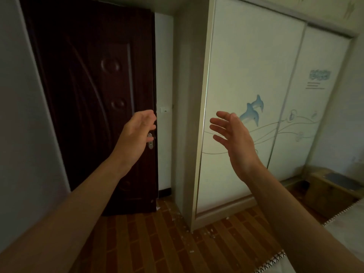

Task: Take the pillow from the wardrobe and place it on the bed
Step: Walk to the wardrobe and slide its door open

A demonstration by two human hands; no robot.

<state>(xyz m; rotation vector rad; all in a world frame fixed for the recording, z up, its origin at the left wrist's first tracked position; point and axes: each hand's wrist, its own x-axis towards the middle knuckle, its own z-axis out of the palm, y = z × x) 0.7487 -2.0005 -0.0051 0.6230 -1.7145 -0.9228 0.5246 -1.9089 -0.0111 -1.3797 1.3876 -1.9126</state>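
Wardrobe [246, 75] doors stand shut, so the pillow, presumably inside, is out of sight as you raise your right hand [234, 138], fingers spread and empty, toward the door edge, your left hand [137, 131] loosely curled, holding nothing.

Both bare forearms reached forward and upward from the bottom corners of the view, well apart from each other. The left hand [137, 128] was raised with its back toward the camera, fingers loosely curled and the thumb side turned inward, holding nothing. The right hand [233, 139] stood upright on its edge, palm facing left, fingers [218, 123] spread and slightly bent, thumb uppermost, also empty.
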